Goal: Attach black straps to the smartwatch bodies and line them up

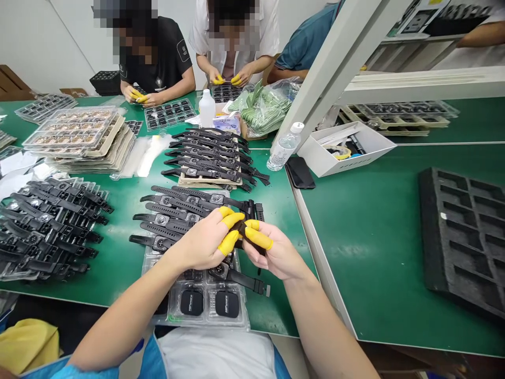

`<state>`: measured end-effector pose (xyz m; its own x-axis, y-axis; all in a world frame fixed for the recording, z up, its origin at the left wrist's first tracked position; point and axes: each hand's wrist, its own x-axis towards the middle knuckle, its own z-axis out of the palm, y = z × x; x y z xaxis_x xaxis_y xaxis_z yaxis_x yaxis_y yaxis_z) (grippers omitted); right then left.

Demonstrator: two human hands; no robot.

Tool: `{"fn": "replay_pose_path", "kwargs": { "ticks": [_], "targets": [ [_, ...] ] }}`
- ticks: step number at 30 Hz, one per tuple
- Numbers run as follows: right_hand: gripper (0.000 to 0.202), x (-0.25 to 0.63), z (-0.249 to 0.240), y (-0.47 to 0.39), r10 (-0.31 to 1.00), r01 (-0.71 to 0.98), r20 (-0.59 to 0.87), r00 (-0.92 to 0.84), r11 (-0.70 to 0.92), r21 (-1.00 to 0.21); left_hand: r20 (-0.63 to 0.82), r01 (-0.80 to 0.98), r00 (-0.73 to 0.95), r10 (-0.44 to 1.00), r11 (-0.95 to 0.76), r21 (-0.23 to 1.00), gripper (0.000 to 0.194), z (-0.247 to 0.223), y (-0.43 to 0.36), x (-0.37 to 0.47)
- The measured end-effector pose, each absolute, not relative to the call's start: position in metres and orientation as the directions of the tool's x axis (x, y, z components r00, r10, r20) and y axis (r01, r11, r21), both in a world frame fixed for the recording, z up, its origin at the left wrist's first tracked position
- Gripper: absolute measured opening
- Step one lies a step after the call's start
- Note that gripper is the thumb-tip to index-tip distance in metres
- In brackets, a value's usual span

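Observation:
My left hand (209, 234) and my right hand (270, 245), with yellow finger cots on several fingertips, meet in front of me. Both are closed on a black smartwatch (241, 227), mostly hidden by the fingers. Below and behind them lies a clear plastic tray (205, 295) bearing rows of black smartwatches (169, 216) with their straps spread out. One watch with a dark strap (246, 281) rests just under my hands. In the tray's near pockets sit two square black pieces with white lettering (226, 304).
More watches lie on stacked trays at the left (47, 226) and beyond (209, 158). A water bottle (286, 147), a phone (300, 172) and a white box (351, 148) stand near a slanted post (335, 63). Black foam (437, 231) lies right. Co-workers sit opposite.

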<state>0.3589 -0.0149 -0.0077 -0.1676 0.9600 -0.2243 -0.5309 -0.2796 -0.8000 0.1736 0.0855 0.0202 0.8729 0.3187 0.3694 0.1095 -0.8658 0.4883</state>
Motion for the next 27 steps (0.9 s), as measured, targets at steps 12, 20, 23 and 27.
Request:
{"fn": "replay_pose_path", "kwargs": {
  "ticks": [12, 20, 23, 27],
  "targets": [
    [0.05, 0.3578, -0.0088, -0.013, 0.949, -0.553, -0.227, -0.22, -0.313, -0.773, 0.275, 0.254, 0.895, 0.351, -0.908, 0.333, 0.034, 0.0233, 0.0804, 0.1757],
    [0.046, 0.3573, -0.0095, -0.0146, 0.982, -0.465, -0.153, -0.109, -0.187, -0.865, 0.395, 0.105, 0.836, 0.381, -0.817, 0.567, 0.038, 0.0199, 0.0864, 0.1736],
    [0.048, 0.357, -0.0106, -0.0156, 0.995, -0.402, -0.094, -0.038, -0.101, -0.91, 0.47, 0.059, 0.748, 0.468, -0.753, 0.655, 0.026, 0.0179, 0.0847, 0.1766],
    [0.047, 0.3563, -0.0103, -0.0175, 0.979, -0.418, -0.111, -0.173, -0.175, -0.892, 0.514, -0.098, 0.582, 0.63, -0.573, 0.813, 0.015, 0.0181, 0.0785, 0.1829]
  ]
}}
